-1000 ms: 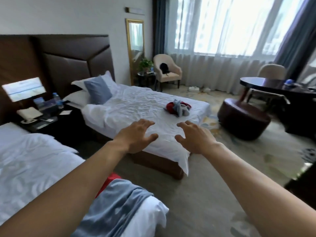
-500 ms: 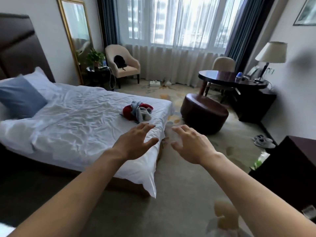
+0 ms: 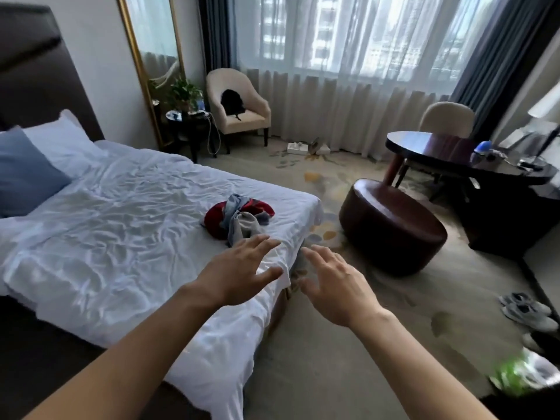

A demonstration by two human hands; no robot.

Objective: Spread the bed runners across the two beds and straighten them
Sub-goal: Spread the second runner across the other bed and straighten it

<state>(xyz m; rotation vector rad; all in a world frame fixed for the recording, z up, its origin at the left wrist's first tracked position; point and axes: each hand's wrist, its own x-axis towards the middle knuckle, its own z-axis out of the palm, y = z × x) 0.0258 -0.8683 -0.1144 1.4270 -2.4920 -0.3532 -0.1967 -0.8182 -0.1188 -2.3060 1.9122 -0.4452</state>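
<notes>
A crumpled bed runner (image 3: 239, 219), red with grey-blue fabric, lies bunched near the foot of the white bed (image 3: 121, 237). My left hand (image 3: 239, 272) reaches out over the bed's foot corner, fingers spread and holding nothing, just short of the runner. My right hand (image 3: 336, 286) is stretched forward beside it over the carpet past the bed's corner, fingers also spread and empty. The other bed is out of view.
A round dark ottoman (image 3: 391, 228) stands on the carpet right of the bed's foot. Behind it is a dark desk (image 3: 439, 150) with a chair. An armchair (image 3: 239, 107) and a mirror (image 3: 151, 65) stand by the window. Shoes (image 3: 525, 309) lie at the right.
The view has swung right and moved closer to the far bed; the near bed with its runner has left the frame. Both hands stay outstretched and now reach close to the bunched runner.
</notes>
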